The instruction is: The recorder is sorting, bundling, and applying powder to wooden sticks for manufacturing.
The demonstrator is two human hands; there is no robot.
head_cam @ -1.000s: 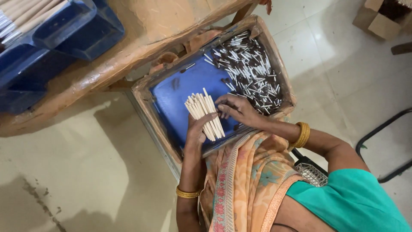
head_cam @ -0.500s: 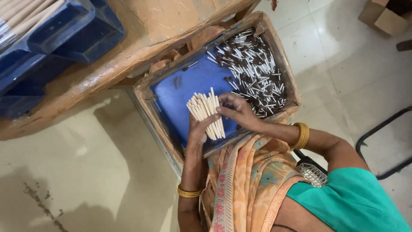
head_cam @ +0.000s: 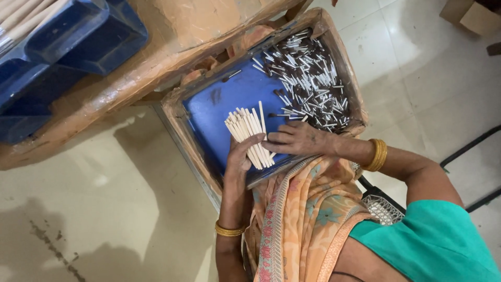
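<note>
Sticks, pale and thin, lie fanned in a bundle over the blue floor of a shallow tray, tips pointing toward 11 o'clock. The left hand comes up from 6 o'clock, forearm almost straight along the body, palm under the bundle's lower end and thumb laid across it, so the sticks are gripped between thumb and fingers. A gold bangle sits at that wrist. The right hand reaches in from 3 o'clock with the wrist bent, fingers stretched flat and close together, their tips touching the bundle's right edge; whether it pinches a single stick cannot be told. Stacked gold bangles ring this forearm.

At 1 o'clock from the hands, a heap of dark-tipped short sticks fills the tray's far right corner, just beside the right knuckles. The tray's raised brown rim closes in near both wrists. Bare blue floor lies open at 10 to 12 o'clock of the bundle. Beyond the rim at 11 o'clock runs a brown bench with blue crates.
</note>
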